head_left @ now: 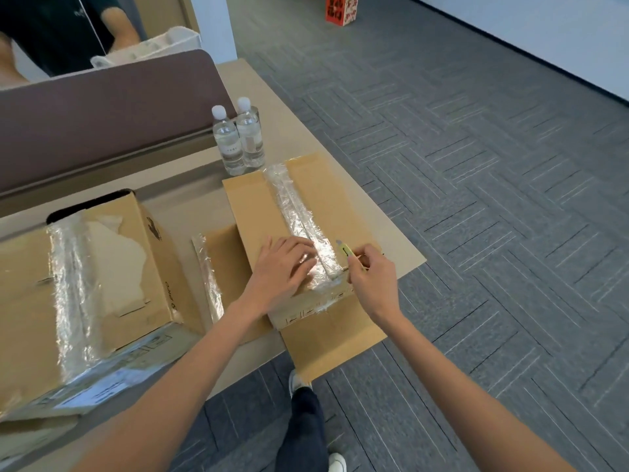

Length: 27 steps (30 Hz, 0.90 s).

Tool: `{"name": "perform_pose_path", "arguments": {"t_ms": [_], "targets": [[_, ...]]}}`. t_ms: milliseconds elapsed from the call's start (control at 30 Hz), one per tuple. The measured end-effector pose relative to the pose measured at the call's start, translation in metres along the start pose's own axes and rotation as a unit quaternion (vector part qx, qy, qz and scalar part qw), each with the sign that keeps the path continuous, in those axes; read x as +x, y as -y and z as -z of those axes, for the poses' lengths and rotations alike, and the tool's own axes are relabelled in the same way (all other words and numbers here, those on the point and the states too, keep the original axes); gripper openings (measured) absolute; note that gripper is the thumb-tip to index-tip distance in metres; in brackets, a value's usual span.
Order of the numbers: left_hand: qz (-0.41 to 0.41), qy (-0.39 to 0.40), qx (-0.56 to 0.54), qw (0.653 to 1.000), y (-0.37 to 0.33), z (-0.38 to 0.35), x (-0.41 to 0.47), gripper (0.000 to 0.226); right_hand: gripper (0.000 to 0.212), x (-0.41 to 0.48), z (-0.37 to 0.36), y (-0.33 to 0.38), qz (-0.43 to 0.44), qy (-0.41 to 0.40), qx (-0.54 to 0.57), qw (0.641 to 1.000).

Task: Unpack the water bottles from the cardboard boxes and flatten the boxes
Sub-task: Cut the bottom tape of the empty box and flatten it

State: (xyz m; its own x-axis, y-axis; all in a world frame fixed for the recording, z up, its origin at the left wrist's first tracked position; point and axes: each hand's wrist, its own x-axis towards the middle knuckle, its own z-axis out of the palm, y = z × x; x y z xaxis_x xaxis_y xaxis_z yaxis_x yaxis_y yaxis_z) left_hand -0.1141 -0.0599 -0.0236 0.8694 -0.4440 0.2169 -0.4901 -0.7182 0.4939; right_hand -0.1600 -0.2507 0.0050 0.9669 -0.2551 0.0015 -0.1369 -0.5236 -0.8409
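A brown cardboard box (252,206) lies on the table's right part, sealed down its middle with clear tape (296,212). My left hand (284,267) presses flat on the box's near end, fingers spread over the tape. My right hand (369,270) grips a small yellow-green box cutter (347,250) at the box's near right edge, blade end beside the tape. Two clear water bottles (238,137) with white caps stand upright behind the box. A second, larger taped cardboard box (112,274) sits at the left.
A flat cardboard flap (335,338) hangs over the table's near edge. A brown divider panel (102,114) runs along the back, with another person behind it. The table edge (401,240) drops to grey carpet on the right. A red box (342,10) stands far off.
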Motion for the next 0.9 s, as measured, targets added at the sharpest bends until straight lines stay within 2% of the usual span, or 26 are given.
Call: {"name": "perform_pose_path", "arguments": {"t_ms": [133,300,433,633,900], "targets": [[0.022,-0.023,-0.038,0.999,0.007,0.007,0.032,0.039,0.012,0.046,-0.016,0.011,0.009,0.027,-0.001,1.0],[0.051,-0.064,-0.067,0.994,0.041,0.014,0.076,0.023,0.01,0.119,-0.036,0.029,0.024,0.053,-0.033,0.998],[0.119,-0.109,-0.096,0.982,0.069,0.023,0.108,0.019,0.008,0.176,-0.06,0.047,0.036,0.097,-0.06,0.993],[0.183,-0.147,-0.046,0.971,0.098,0.03,0.141,0.005,0.009,0.234,-0.088,0.061,0.039,0.125,-0.046,0.99],[0.3,-0.176,0.055,0.936,0.114,0.027,0.145,0.036,0.009,0.299,-0.106,0.08,0.096,0.263,-0.093,0.956]]}}
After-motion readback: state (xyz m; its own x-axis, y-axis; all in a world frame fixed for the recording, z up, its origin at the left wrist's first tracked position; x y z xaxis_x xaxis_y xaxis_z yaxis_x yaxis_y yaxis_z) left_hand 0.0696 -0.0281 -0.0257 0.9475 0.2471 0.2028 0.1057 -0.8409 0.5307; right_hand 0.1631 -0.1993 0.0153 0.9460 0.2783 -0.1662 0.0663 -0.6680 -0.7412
